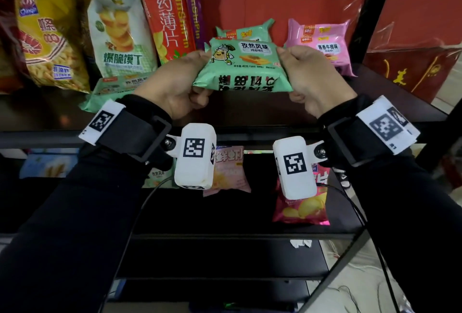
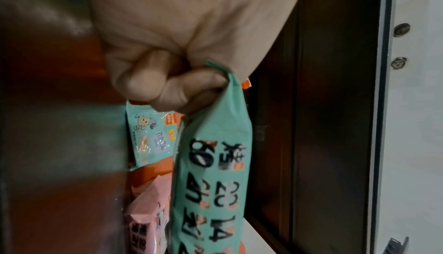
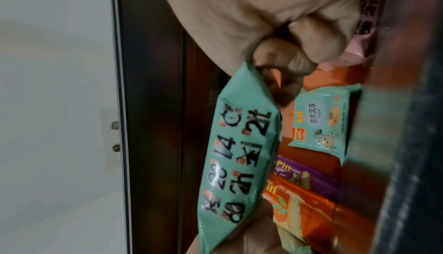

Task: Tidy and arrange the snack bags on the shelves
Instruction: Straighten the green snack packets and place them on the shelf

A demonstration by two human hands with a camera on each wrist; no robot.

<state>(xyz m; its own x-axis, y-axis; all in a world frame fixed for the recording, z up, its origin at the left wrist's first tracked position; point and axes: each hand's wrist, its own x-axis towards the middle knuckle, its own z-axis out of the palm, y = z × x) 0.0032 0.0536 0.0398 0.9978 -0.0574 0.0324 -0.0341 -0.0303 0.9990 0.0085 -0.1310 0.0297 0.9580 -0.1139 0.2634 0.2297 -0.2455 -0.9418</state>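
Pinching its end seals, the green snack bag point(image 1: 243, 66) is held by the left hand point(image 1: 175, 85) and right hand point(image 1: 310, 80) above the upper shelf point(image 1: 390, 102); it is probably best stood level beside the matching green bag point(image 1: 246, 32) behind.

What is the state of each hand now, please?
Left hand: closed, pinching the left end of the green snack bag.
Right hand: closed, pinching its right end.

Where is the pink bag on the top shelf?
In the head view, the pink bag stands at the right, beside the black post, behind the right hand.
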